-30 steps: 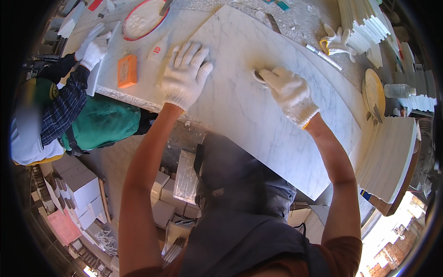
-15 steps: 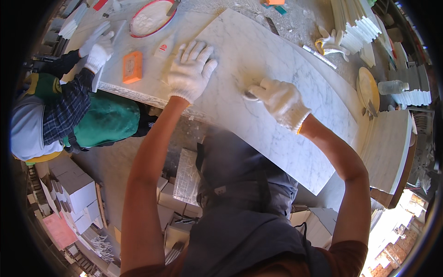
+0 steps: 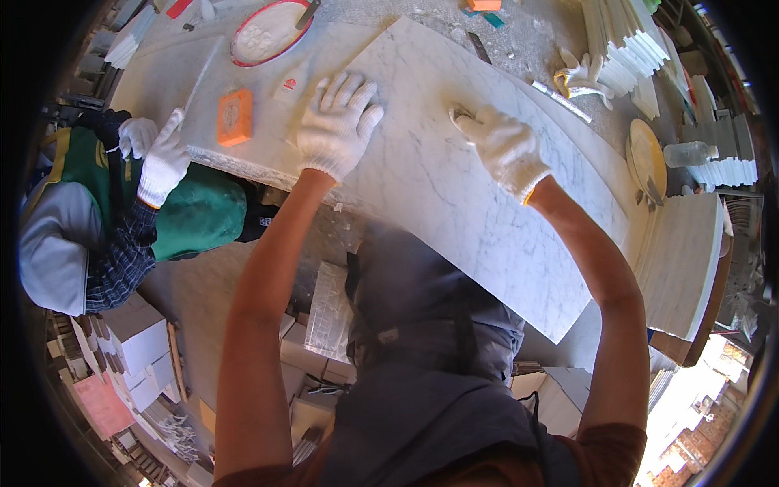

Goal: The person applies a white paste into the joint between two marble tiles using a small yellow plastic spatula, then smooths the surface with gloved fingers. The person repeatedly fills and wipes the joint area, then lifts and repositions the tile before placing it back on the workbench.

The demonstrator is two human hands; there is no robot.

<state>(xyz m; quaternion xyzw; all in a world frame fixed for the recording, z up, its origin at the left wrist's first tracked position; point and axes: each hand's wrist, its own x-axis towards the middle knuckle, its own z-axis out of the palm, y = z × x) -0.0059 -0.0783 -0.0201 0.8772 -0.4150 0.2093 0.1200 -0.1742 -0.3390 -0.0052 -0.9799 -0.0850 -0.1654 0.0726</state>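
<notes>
White knit gloves cover both my hands. My left hand (image 3: 335,126) lies flat with its fingers spread on a grey-veined white marble slab (image 3: 503,243), close to its left edge. Over the slab's upper middle, my right hand (image 3: 505,148) is closed on a small metal-edged tool (image 3: 460,114). Only the tool's rounded tip shows; my fingers hide the rest, so its exact kind is unclear. The tip is at the slab's surface, by a faint tan smudge.
Left of my left hand are an orange block (image 3: 235,118), a small white bottle (image 3: 289,86) and a red-rimmed bowl (image 3: 236,50) of white powder. A gloved co-worker in a green apron (image 3: 199,213) stands left. Stacked tiles (image 3: 629,49) and a yellow dish (image 3: 647,154) are right.
My right hand has moved up and slightly right across the slab with the tool. My left hand stays put. The co-worker's hands have drawn back from the slab at the left.
</notes>
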